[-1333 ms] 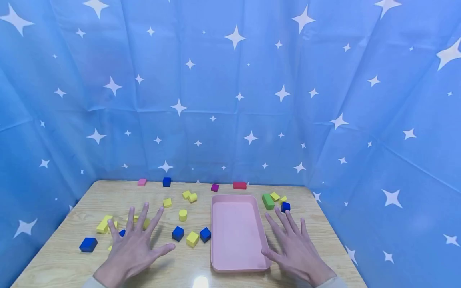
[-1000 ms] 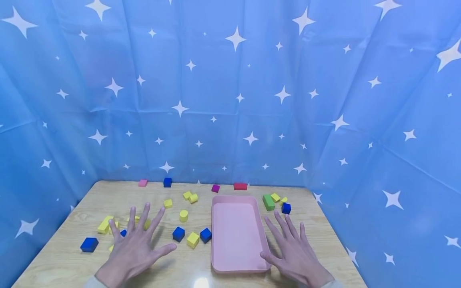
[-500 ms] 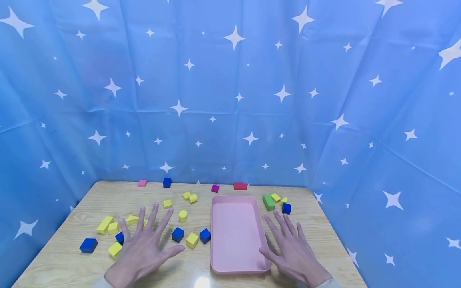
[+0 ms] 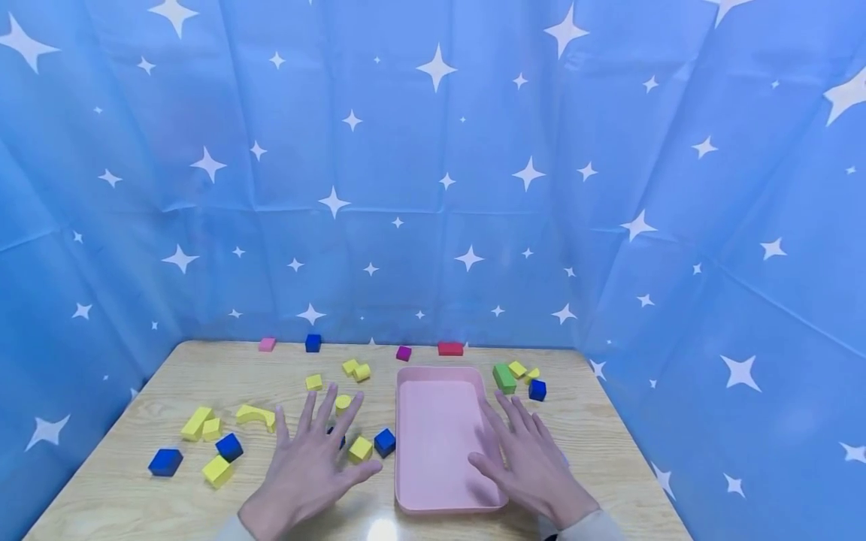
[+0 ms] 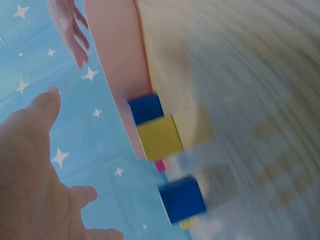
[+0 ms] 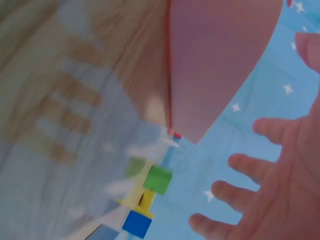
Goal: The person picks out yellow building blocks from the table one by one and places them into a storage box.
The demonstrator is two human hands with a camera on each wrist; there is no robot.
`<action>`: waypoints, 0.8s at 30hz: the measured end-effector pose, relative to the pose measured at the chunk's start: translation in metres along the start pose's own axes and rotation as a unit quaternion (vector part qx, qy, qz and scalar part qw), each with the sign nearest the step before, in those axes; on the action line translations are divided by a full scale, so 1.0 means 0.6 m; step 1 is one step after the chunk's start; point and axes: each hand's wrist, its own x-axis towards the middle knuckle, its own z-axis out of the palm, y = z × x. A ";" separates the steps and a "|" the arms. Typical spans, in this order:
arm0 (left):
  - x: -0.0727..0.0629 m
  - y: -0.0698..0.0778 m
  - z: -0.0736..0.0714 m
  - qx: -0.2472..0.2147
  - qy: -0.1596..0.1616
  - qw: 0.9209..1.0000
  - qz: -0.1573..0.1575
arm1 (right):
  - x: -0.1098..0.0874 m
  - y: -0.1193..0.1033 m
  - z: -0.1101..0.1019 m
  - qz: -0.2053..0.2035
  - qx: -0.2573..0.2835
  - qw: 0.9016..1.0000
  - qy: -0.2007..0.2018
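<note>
My left hand [image 4: 307, 466] hovers over the table with fingers spread, holding nothing. Beneath its fingers a blue cube [image 4: 340, 438] is mostly hidden, and a yellow cylinder [image 4: 343, 404] shows past the fingertips. A yellow cube [image 4: 361, 449] and another blue cube [image 4: 385, 442] sit between this hand and a pink tray [image 4: 436, 503]. Over the tray's right rim hangs my right hand [image 4: 531, 469], also spread and holding nothing. The left wrist view has the yellow cube [image 5: 160, 137] beside the blue cube [image 5: 146, 109], near the tray wall [image 5: 117, 50].
Left lie a yellow arch [image 4: 255, 415], a yellow bar [image 4: 197, 423] and several cubes. Along the back edge are pink, blue, purple and red blocks [image 4: 449, 349]. Behind the tray's right corner stand a green block [image 4: 504, 378], yellow pieces and a blue cube [image 4: 537, 390]. A starry curtain [image 4: 433, 188] surrounds the table.
My left hand has moved right, uncovering the yellow arch and blue and yellow cubes. My right hand has shifted left, over the tray's rim. The blocks and tray have stayed in place.
</note>
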 end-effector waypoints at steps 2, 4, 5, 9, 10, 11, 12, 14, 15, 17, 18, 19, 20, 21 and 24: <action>0.006 0.011 0.005 -0.007 -0.010 1.000 0.001 | 0.005 -0.005 0.001 0.000 0.001 1.000 -0.003; 0.011 0.022 0.010 -0.011 -0.017 1.000 0.002 | 0.009 -0.010 0.001 0.005 0.008 1.000 -0.009; 0.014 0.027 0.013 -0.014 -0.018 1.000 0.004 | 0.011 -0.013 0.000 0.010 0.012 1.000 -0.012; 0.022 0.046 0.025 -0.020 -0.023 0.999 0.016 | 0.017 -0.022 0.001 0.044 0.041 0.998 -0.027; 0.024 0.050 0.028 -0.018 -0.023 0.999 0.021 | 0.019 -0.024 0.002 0.053 0.048 0.997 -0.026; 0.026 0.054 0.031 -0.017 -0.022 0.999 0.026 | 0.022 -0.024 0.003 0.059 0.049 0.997 -0.023; 0.028 0.058 0.033 -0.016 -0.022 0.999 0.030 | 0.025 -0.025 0.004 0.064 0.053 0.996 -0.019; 0.033 0.067 0.038 -0.019 -0.021 0.999 0.038 | 0.031 -0.026 0.004 0.070 0.055 0.996 -0.010; 0.035 0.072 0.040 -0.021 -0.019 0.999 0.043 | 0.035 -0.026 0.003 0.076 0.059 0.995 -0.010; 0.039 0.081 0.046 -0.030 -0.015 0.998 0.052 | 0.042 -0.025 0.001 0.090 0.073 0.993 -0.016; 0.041 0.085 0.048 -0.034 -0.012 0.998 0.055 | 0.046 -0.025 0.000 0.100 0.083 0.991 -0.023; 0.043 0.089 0.051 -0.036 -0.008 0.998 0.059 | 0.050 -0.024 -0.001 0.111 0.093 0.989 -0.031; 0.045 0.092 0.054 -0.037 -0.003 0.998 0.060 | 0.054 -0.023 -0.001 0.117 0.101 0.987 -0.039; 0.047 0.095 0.056 -0.034 0.003 0.998 0.061 | 0.057 -0.022 -0.002 0.126 0.108 0.985 -0.048; 0.052 0.102 0.062 -0.025 0.021 0.998 0.060 | 0.064 -0.019 -0.001 0.129 0.116 0.983 -0.059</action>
